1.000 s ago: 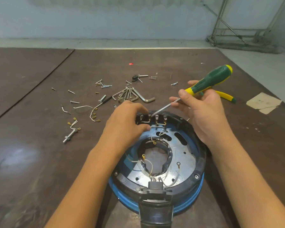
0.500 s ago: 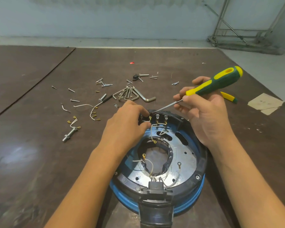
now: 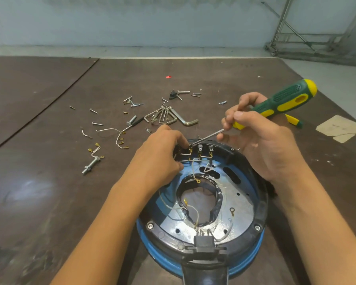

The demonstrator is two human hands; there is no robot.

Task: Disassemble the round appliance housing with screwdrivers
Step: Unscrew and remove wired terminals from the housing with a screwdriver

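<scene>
Worked on a brown tabletop (image 3: pixel 49 202) strewn with screws (image 3: pixel 135 104), pale wall (image 3: pixel 152 21) beyond. Pinched screwdriver (image 3: pixel 284 99) in right hand (image 3: pixel 261 140); gripped far rim of housing (image 3: pixel 243 204) with left hand (image 3: pixel 158 157), fingertips hidden.

Nothing legible appears anywhere in the view: no text, brand, number or sign. The scrap of paper (image 3: pixel 338 128) carries faint marks, too small and blurred to make out. The handle of the green and yellow screwdriver (image 3: pixel 284 100) shows only moulded texture, with no lettering that can be read.
</scene>
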